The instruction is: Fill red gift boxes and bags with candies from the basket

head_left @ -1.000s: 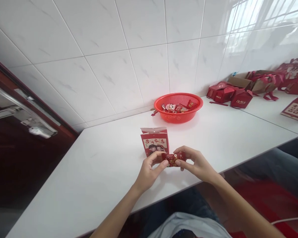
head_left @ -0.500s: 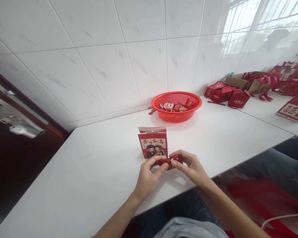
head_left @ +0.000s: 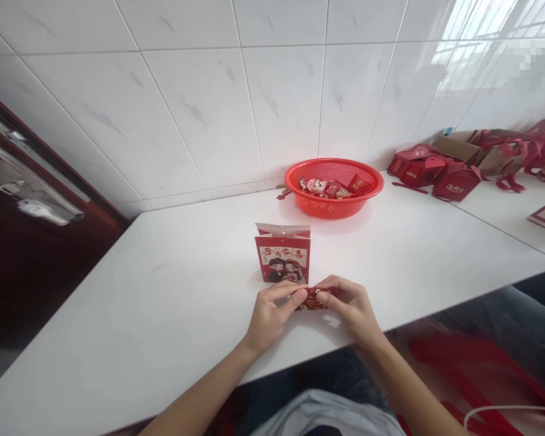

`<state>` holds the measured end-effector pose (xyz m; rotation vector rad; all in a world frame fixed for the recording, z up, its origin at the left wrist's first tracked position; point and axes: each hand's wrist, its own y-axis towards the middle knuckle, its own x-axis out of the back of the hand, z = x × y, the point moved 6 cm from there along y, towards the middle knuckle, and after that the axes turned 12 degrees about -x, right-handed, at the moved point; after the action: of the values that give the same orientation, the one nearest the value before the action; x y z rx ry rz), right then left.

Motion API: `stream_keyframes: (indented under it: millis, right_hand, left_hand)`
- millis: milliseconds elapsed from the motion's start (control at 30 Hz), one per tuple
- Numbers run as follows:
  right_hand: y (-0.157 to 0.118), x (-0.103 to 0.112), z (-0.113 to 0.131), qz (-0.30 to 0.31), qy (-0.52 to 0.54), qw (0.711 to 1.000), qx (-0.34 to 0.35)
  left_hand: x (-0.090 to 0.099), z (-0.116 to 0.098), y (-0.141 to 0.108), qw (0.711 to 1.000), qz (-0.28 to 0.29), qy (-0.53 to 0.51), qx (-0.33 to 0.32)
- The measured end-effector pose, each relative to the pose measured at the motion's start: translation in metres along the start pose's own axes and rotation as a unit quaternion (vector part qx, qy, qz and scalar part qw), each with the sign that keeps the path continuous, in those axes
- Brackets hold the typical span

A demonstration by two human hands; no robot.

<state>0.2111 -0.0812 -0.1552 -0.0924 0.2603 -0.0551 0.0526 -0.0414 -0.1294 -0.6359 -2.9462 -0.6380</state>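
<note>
Between both hands is a small red packet with gold and white print [head_left: 312, 299], held just above the white table near its front edge. My left hand [head_left: 275, 313] pinches its left side between thumb and fingers. My right hand [head_left: 350, 307] grips the other side the same way, its thumb on the packet's face. Right behind the hands stands a red gift box [head_left: 282, 257] with a cartoon couple on its front, upright, its top flaps raised. The fingers hide part of the packet and touch or overlap the box's lower edge; I cannot tell which.
A red plastic basket [head_left: 333, 209] holding several wrapped sweets stands against the tiled wall [head_left: 200, 115]. Red gift boxes [head_left: 456, 181] with ribbons lie at the back right of the white table [head_left: 163, 290]. Another person's leg [head_left: 504, 321] shows below the table at the right.
The view has shifted a little, so the basket and boxes sit further right. Both hands keep hold of the packet, with the fingers slightly closer together.
</note>
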Motion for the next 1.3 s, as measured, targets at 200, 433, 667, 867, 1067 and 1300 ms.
stream_keyframes:
  millis: [200,433,667,867,1067,1300]
  right_hand:
    - [-0.001,0.002,-0.002,-0.003,0.012,1.0,0.015]
    - [-0.001,0.001,-0.007,0.012,0.034,0.999,0.0]
    - [0.0,0.002,-0.013,0.0,0.005,1.0,-0.029]
    - [-0.002,-0.002,-0.004,0.005,-0.044,0.999,0.004]
    - [-0.006,-0.005,0.005,-0.013,-0.105,0.992,0.061]
    - [-0.004,-0.005,0.004,-0.011,-0.104,0.993,0.06]
  left_hand:
    - [-0.003,0.006,-0.001,0.999,-0.001,-0.043,0.018]
    - [0.0,0.004,0.0,0.999,-0.001,-0.048,0.022]
    - [0.002,0.011,-0.002,0.995,0.007,-0.062,0.074]
    - [-0.004,0.017,-0.002,0.992,0.022,-0.073,0.104]
    - [-0.008,0.014,-0.002,0.994,0.04,-0.049,0.089]
    - [-0.004,0.007,-0.002,1.0,0.019,0.002,0.007]
